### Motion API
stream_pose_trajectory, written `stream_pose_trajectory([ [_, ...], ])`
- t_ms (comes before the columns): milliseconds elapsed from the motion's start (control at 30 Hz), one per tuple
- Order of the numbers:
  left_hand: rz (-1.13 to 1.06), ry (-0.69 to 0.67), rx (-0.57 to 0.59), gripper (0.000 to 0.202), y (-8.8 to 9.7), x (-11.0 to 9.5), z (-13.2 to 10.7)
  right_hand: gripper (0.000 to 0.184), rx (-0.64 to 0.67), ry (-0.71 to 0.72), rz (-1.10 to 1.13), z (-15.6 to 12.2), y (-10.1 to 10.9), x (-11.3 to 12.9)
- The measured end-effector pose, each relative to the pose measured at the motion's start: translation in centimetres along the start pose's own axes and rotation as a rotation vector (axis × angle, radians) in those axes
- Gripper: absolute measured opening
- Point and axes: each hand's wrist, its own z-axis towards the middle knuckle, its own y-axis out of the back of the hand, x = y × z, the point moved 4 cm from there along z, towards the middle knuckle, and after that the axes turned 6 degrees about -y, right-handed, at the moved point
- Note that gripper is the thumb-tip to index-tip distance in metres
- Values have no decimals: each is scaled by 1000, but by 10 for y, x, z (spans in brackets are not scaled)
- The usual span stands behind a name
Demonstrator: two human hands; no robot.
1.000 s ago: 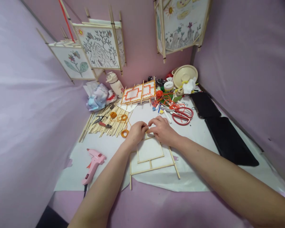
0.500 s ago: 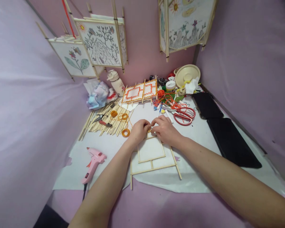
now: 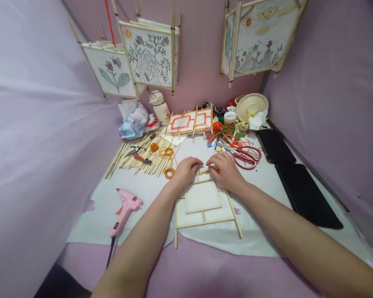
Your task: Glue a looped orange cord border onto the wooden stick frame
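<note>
A bamboo-stick frame [image 3: 205,209] with white paper lies flat on the white sheet in front of me. My left hand [image 3: 186,171] and my right hand [image 3: 225,169] rest on its far edge, a short gap between them. Both pinch a piece of orange cord [image 3: 209,171] that runs along the frame's top stick from one hand to the other. The fingers of both hands are curled.
A pink glue gun [image 3: 126,209] lies at the left. Loose bamboo sticks [image 3: 143,157] with pliers and orange cord rolls lie behind it. Red scissors [image 3: 247,154], a finished orange-edged frame [image 3: 189,122], a bottle [image 3: 161,108] and black trays [image 3: 304,194] are around; paper lanterns [image 3: 149,56] hang above.
My hands have moved apart along the frame's top edge, drawing out the orange cord between them. The view has shifted down and to the left.
</note>
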Motion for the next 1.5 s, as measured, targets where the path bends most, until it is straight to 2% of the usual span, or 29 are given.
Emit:
stream_pose_trajectory([
  [100, -7, -28, 47, 31, 2, 0, 0, 15, -22, -60, 0, 2, 7, -2],
  [200, -1, 0, 101, 33, 5, 1, 1, 15, -3, -120, -9, 3, 16, -1],
  [300, 28, 11, 159, 33, 7, 2, 0, 16, 41, -173, -42, -1, 22, 5],
  [400, 68, -33, 190, 30, 9, 2, 0, 21, 74, -211, -105, -9, 22, 16],
  [600, 96, -71, 186, 18, 13, 0, 0, 26, 106, -85, -269, -28, 5, 37],
  [800, 104, -81, 177, 16, 11, 1, 0, 29, 137, -2, -344, -37, -8, 42],
  [1033, 98, -89, 157, 19, 5, 0, 2, 35, 134, -13, -356, -39, -11, 39],
  [1333, 73, -59, 131, 18, 2, -1, 2, 34, 159, -37, -355, -39, -10, 39],
  [1500, 71, -46, 131, 17, 3, -4, 1, 32, 131, -33, -336, -39, -9, 38],
])
